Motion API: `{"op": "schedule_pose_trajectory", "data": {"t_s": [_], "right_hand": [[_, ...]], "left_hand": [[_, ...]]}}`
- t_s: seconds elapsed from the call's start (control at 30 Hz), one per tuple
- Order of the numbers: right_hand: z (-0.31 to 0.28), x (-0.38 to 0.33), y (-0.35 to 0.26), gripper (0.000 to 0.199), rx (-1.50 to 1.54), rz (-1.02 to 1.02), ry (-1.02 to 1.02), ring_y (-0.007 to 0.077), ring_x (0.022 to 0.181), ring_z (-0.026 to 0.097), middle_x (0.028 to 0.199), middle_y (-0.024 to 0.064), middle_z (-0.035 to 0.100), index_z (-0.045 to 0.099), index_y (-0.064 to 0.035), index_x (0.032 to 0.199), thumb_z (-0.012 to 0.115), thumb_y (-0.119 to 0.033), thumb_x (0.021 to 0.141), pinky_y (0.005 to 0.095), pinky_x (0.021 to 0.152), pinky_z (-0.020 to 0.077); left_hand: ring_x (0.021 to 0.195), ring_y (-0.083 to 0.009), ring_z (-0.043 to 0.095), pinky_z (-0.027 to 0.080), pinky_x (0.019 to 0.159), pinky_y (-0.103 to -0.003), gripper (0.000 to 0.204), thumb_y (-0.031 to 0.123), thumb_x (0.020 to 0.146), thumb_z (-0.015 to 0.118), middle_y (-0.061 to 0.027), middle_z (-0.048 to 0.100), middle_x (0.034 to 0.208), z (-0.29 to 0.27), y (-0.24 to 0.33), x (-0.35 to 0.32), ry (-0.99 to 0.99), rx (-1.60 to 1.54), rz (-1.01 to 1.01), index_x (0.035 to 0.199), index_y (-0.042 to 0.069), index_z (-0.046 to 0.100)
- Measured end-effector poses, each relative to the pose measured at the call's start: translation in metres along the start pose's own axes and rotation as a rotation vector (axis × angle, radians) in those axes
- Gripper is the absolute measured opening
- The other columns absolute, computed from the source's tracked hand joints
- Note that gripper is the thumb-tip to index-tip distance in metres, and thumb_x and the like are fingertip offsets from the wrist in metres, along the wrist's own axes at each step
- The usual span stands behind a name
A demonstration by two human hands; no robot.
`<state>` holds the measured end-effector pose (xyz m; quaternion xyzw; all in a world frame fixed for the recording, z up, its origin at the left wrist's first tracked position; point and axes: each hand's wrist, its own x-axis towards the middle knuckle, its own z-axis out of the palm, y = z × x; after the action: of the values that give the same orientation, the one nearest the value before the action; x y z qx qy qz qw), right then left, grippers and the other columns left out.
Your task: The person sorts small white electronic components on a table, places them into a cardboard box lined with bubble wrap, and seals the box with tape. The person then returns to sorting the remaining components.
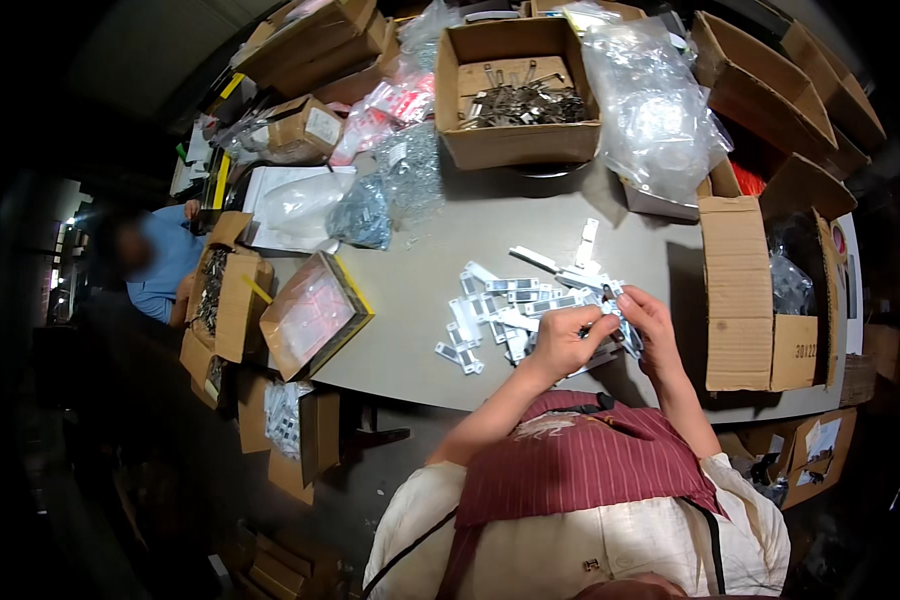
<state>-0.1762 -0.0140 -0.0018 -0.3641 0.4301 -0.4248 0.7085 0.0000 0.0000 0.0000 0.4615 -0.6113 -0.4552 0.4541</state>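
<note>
Above the near right part of the pile, my left hand (568, 338) and my right hand (654, 325) meet. The fingers of my right hand close round a small light-coloured part with a shiny metal bit (611, 306), partly hidden by the fingers. My left thumb and fingertips pinch at the same part from the left side; what lies between them is too small to make out. In front of both hands spreads a loose pile of narrow white plastic pieces (512, 286), many with dark rectangular inserts.
An open cardboard box of metal clips (520, 150) stands at the back of the grey table (400, 320). Clear plastic bags (650, 110) sit beside it. A tall open carton (738, 300) stands at right. Toward the left are a yellow-edged tray (315, 315) and a person in blue (165, 260).
</note>
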Motion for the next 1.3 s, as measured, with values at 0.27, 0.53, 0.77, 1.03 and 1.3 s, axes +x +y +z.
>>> {"op": "schedule_pose_trajectory", "data": {"t_s": [0.27, 0.53, 0.77, 1.03, 1.3], "right_hand": [[0.070, -0.020, 0.018, 0.035, 0.022, -0.093, 0.179, 0.0049, 0.072, 0.059, 0.088, -0.0003, 0.065, 0.065, 0.0004, 0.115, 0.061, -0.030, 0.098, 0.0202, 0.061, 0.0458], [0.093, -0.030, 0.035, 0.029, 0.077, -0.134, 0.343, 0.0060, 0.054, 0.057, 0.077, -0.0017, 0.062, 0.064, -0.0025, 0.109, 0.058, -0.029, 0.099, 0.0195, 0.046, 0.0455], [0.151, -0.027, 0.064, 0.025, 0.169, -0.136, 0.464, 0.0053, 0.057, 0.059, 0.080, -0.0021, 0.064, 0.064, -0.0040, 0.109, 0.062, -0.027, 0.098, 0.0210, 0.046, 0.0494], [0.188, -0.014, 0.091, 0.025, 0.216, -0.184, 0.597, 0.0066, 0.062, 0.061, 0.083, -0.0008, 0.065, 0.064, -0.0052, 0.108, 0.063, -0.028, 0.097, 0.0214, 0.050, 0.0497], [0.219, -0.018, 0.104, 0.025, 0.189, -0.158, 0.576, 0.0102, 0.058, 0.061, 0.079, 0.0017, 0.065, 0.062, -0.0039, 0.105, 0.061, -0.028, 0.099, 0.0220, 0.052, 0.0477]], "left_hand": [[0.049, -0.0142, 0.050, 0.037, 0.048, -0.029, 0.026, 0.017, 0.095, 0.065, -0.0059, 0.056, 0.058, -0.053, -0.007, -0.037, 0.001, -0.307, -0.051, 0.073, 0.002, 0.064], [0.039, -0.0069, 0.034, 0.021, 0.036, -0.026, 0.036, 0.021, 0.093, 0.066, 0.0065, 0.035, 0.048, -0.256, 0.017, -0.006, 0.595, -0.683, -0.291, 0.063, 0.017, 0.046], [0.047, -0.0223, 0.052, 0.040, 0.045, -0.035, 0.035, 0.029, 0.092, 0.062, -0.0081, 0.055, 0.056, -0.537, -0.030, 0.036, 0.589, 0.179, -0.127, 0.067, 0.005, 0.057], [0.084, -0.0374, 0.067, 0.053, 0.078, -0.041, 0.034, 0.036, 0.087, 0.065, -0.0203, 0.069, 0.083, -0.570, -0.057, 0.121, -0.390, 1.203, 0.025, 0.089, 0.003, 0.073], [0.109, -0.0221, 0.062, 0.046, 0.098, -0.036, 0.041, 0.019, 0.083, 0.071, -0.0104, 0.069, 0.120, -0.544, -0.068, 0.146, -0.328, 0.419, -0.254, 0.120, 0.002, 0.071]]}}
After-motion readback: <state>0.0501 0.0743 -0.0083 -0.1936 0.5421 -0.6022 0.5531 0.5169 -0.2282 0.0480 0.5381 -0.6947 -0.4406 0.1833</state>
